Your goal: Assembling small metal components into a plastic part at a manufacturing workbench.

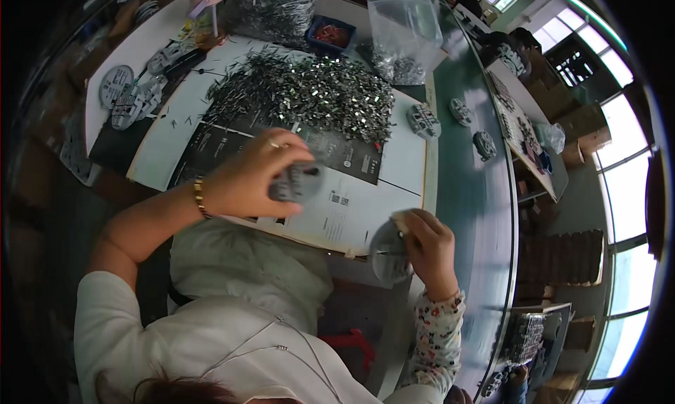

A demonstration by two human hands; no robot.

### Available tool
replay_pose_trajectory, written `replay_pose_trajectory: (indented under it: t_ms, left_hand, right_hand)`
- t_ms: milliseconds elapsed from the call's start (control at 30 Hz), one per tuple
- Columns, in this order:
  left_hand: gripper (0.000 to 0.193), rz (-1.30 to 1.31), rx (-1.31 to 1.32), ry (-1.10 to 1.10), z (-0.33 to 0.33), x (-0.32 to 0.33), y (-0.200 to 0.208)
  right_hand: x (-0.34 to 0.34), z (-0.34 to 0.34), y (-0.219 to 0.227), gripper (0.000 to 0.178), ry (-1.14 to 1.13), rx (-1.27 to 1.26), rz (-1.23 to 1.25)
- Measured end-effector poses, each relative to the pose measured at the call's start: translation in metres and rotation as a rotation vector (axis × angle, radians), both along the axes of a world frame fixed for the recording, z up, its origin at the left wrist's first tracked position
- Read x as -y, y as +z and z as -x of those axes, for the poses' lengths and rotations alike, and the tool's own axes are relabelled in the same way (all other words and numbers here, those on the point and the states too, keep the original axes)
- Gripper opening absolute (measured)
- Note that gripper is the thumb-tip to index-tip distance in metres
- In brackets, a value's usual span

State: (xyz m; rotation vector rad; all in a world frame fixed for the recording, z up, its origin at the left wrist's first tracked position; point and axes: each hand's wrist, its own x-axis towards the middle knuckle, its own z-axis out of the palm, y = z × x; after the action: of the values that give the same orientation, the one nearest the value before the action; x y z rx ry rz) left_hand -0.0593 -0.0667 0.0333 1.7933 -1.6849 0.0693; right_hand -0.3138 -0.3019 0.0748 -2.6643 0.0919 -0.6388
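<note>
My left hand (249, 175), with a gold-coloured bracelet at the wrist, grips a round grey plastic part (302, 184) above the near edge of the worktable. The fingers curl over its rim, and motion blurs it slightly. My right hand (430, 249) pinches the edge of another grey disc-shaped part (389, 256) by the table's near right corner. That disc is tilted and partly hidden by the fingers. Beyond my hands, a wide pile of small shiny metal pieces (309, 98) covers dark and white cardboard (358, 206).
Grey round assemblies (137, 103) lie at the left; another (423, 121) sits right of the pile. Two more (460, 113) rest on the green conveyor (471, 214). Behind stand a blue tray (330, 35) of reddish bits and a clear bag (404, 35). Other people sit far right.
</note>
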Motion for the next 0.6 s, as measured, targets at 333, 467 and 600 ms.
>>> replay_pose_trajectory:
  t_ms: [333, 467, 600]
  left_hand:
    - [0.066, -0.181, -0.038, 0.62, -0.077, -0.131, -0.024]
    - [0.066, -0.13, 0.184, 0.687, -0.074, -0.111, -0.019]
    - [0.067, -0.092, -0.181, -0.319, -0.061, -0.04, -0.017]
  right_hand:
    - [-0.068, -0.18, -0.013, 0.037, 0.752, -0.091, 0.389]
    - [-0.05, -0.181, -0.01, 0.04, 0.491, 0.15, 0.116]
    - [-0.017, -0.188, -0.033, 0.038, 0.214, -0.085, 0.166]
